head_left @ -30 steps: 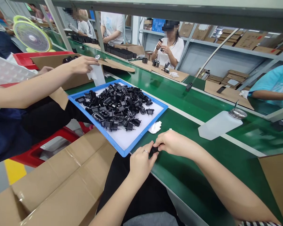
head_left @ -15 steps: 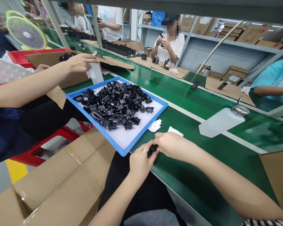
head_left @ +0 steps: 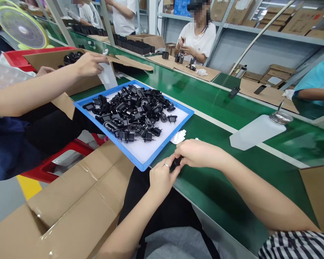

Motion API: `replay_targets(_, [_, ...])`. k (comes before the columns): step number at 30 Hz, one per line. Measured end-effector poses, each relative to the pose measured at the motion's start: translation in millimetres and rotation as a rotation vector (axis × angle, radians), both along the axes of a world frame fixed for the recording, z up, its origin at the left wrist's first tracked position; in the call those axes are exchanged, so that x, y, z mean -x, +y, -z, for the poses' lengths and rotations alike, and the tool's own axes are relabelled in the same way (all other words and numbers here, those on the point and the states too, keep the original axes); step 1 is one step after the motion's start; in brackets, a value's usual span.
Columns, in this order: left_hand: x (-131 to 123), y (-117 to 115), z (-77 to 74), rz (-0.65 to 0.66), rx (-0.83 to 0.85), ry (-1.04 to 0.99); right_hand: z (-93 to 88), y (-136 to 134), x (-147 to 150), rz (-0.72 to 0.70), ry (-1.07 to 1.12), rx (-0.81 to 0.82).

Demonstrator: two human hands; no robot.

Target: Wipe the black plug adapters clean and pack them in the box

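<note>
My left hand (head_left: 162,178) and my right hand (head_left: 197,153) meet over the near edge of the green belt (head_left: 232,194). Both pinch one small black plug part (head_left: 177,161), mostly hidden by the fingers. A ring sits on my left hand. Just to the left lies a blue tray (head_left: 140,163) with a white floor, heaped with several black plug parts (head_left: 132,111). A crumpled white cloth (head_left: 178,136) lies on the belt beside the tray, close to my right hand.
A white squeeze bottle (head_left: 255,131) lies tilted on the belt at right. A co-worker's arm (head_left: 43,86) at left holds another white bottle (head_left: 108,75) above the tray's far corner. Cardboard boxes (head_left: 70,212) stand at lower left and far right. Other people work across the belt.
My hands stay together on the black part and shift slightly up in the view as the camera tips down. The co-worker's hand keeps hold of the bottle.
</note>
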State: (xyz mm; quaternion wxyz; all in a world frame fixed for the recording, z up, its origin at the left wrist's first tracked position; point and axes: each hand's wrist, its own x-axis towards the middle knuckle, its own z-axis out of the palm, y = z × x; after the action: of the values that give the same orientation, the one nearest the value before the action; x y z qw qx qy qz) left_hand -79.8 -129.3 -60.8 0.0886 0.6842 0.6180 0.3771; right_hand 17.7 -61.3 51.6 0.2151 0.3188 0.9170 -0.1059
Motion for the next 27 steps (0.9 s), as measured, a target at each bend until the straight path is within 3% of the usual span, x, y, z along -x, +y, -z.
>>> replay_targets(8, [-2,0,2.9,0.05,0.004,-0.119,4.3,9,-4,0.018,0.098,0.043])
replay_targets(16, [10,9,-14.7,0.222,0.284,-0.269,7.3,-2,-8,0.144,0.155,0.021])
replay_targets(20, [11,10,-20.5,0.189,0.381,-0.309,17.1,-3,-27,0.209,0.325,0.059])
replay_targets(27, [14,16,-22.3,0.276,0.457,-0.413,40.8,-4,-48,0.33,0.545,0.173])
